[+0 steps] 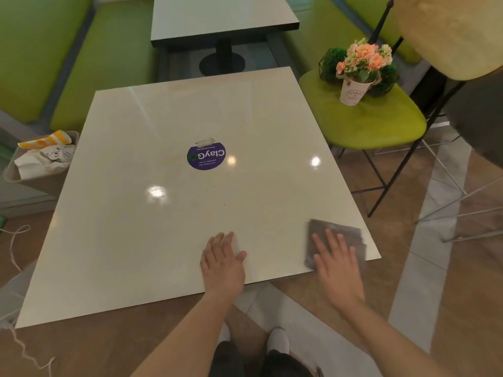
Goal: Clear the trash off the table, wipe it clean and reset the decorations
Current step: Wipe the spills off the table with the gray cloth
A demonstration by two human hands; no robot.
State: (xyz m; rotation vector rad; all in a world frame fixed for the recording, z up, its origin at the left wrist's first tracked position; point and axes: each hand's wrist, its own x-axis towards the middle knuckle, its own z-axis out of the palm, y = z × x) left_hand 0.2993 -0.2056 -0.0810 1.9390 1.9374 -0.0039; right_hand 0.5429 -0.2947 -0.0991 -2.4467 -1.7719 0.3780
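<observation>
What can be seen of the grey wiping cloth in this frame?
The cloth is a grey-brown square that looks like soft fabric, apparently folded, with layered edges showing at its right side. It lies flat on the cream table at the near right corner, one edge close to the table's right rim. The right hand presses on it with straight, spread fingers, covering its near part. The left hand rests flat on the table beside it, apart from the cloth.

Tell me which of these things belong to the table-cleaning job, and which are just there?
Part of the job: table; grey cloth under the right hand; left hand flat on the table; flower pot and green balls waiting on the chair; trash bin.

Just there: far table; green benches; round sticker.
</observation>
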